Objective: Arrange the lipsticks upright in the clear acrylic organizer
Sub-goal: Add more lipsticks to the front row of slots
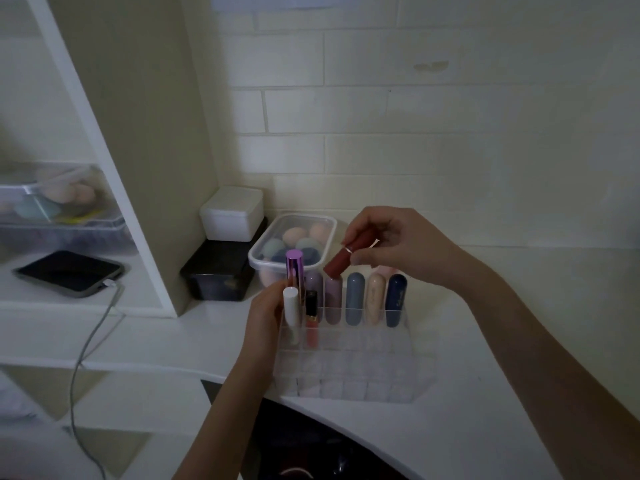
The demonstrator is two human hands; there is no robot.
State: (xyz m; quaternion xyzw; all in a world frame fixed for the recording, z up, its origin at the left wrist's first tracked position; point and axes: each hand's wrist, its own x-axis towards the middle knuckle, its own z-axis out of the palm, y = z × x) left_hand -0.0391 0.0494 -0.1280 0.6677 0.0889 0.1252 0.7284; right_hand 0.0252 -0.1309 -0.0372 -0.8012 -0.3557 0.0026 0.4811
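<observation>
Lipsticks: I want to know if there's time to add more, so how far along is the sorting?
Partly done. The organizer already holds several tubes upright in its back rows, among them the navy tube and the white tube. In hand: the right hand has the red lipstick in its grip, tilted above the back row; the left hand rests against the organizer's side. The front rows look empty.

A brick-red lipstick [347,258], a purple metallic tube [294,268], a white tube [291,306], and lilac, grey-blue, beige and navy capsule lipsticks [353,299] fill a clear organizer [353,368] on a white surface [485,393].
</observation>
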